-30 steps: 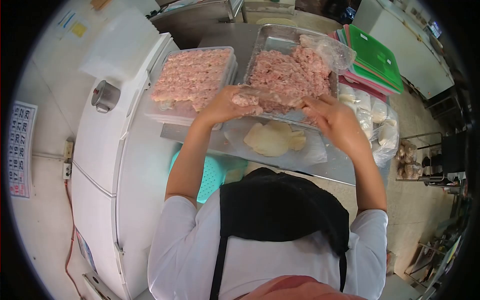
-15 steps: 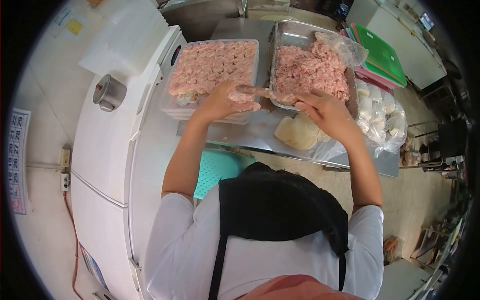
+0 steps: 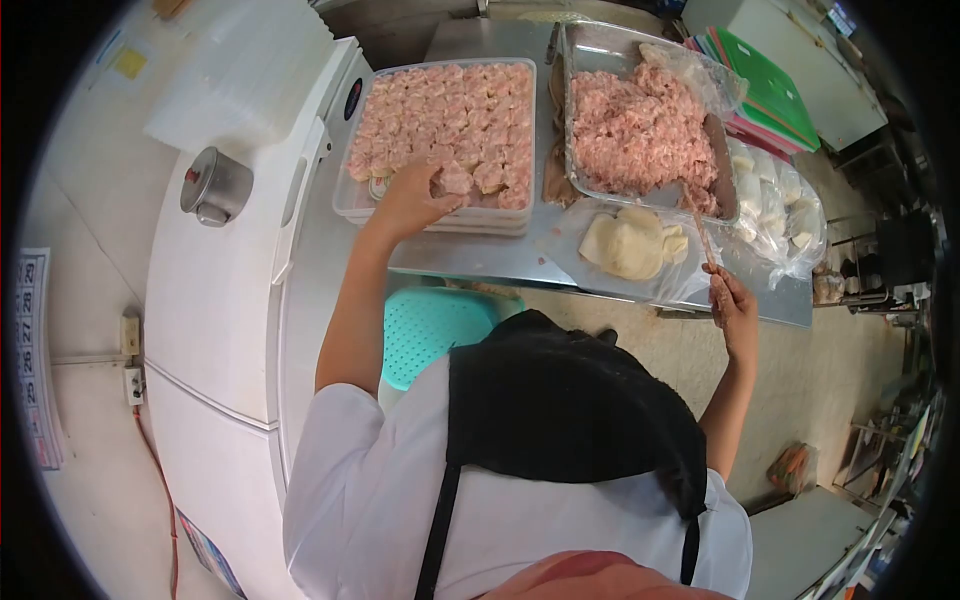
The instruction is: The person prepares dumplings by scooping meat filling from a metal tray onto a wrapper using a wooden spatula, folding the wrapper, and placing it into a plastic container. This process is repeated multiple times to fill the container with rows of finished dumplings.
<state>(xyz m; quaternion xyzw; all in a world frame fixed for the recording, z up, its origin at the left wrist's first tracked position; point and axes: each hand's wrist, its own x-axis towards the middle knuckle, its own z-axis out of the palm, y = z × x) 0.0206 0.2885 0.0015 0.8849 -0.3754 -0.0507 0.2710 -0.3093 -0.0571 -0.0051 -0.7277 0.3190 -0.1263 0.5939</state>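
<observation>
My left hand (image 3: 412, 203) is closed around a meat dumpling (image 3: 456, 180) at the front edge of a plastic tray (image 3: 533, 130). Rows of similar pink dumplings (image 3: 440, 110) fill most of that tray. Lower right, my right hand (image 3: 735, 305) grips the handle of a narrow spatula (image 3: 706, 240). Its far end reaches the minced meat (image 3: 640, 130) at the near right corner of a metal pan (image 3: 610, 37). Between tray and right hand, a stack of pale dough wrappers (image 3: 628, 246) lies on plastic film.
A metal table (image 3: 480, 262) carries the trays. Bagged white packs (image 3: 770, 205) lie right of the pan, near green and pink lids (image 3: 765, 90). Left is a white fridge (image 3: 215, 300) with a metal pot (image 3: 217, 187) on it. A turquoise basket (image 3: 430, 335) sits below.
My hands have moved apart. The left has brought the dumpling down to the tray's front edge; the right has drawn back rightward, with the spatula's end now in the minced meat.
</observation>
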